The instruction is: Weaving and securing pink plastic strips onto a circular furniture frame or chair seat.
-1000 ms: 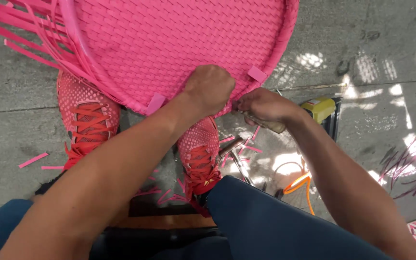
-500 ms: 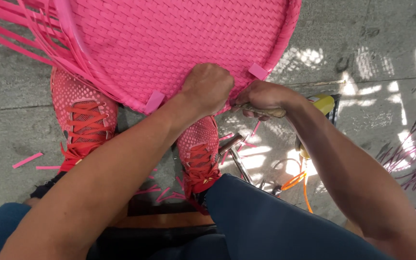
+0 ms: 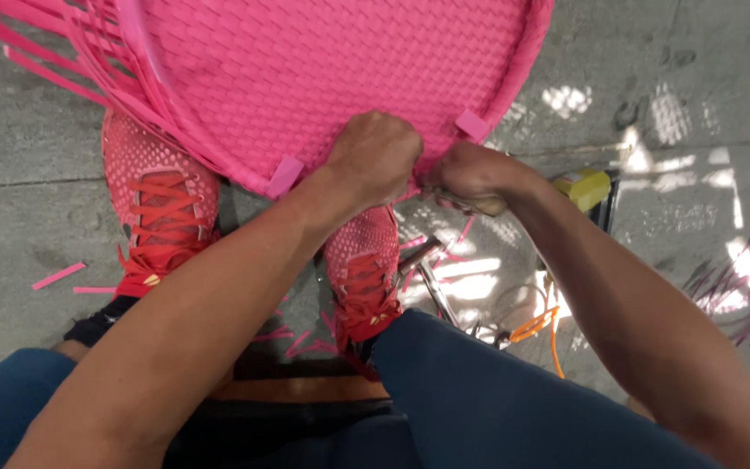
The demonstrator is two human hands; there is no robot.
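Left hand (image 3: 375, 156) fisted tight on the near rim of the pink woven seat (image 3: 332, 78) propped over the red shoes (image 3: 162, 217), right hand (image 3: 466, 178) closed around a small tool handle beside it; best keep strand taut, rim braced, pull short.

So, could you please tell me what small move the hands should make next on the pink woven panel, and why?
Probably pull the rim weave tight. The left hand is fisted on the panel edge, the right hand grips a tool handle beside it, and loose strips hang unwoven at the far left.
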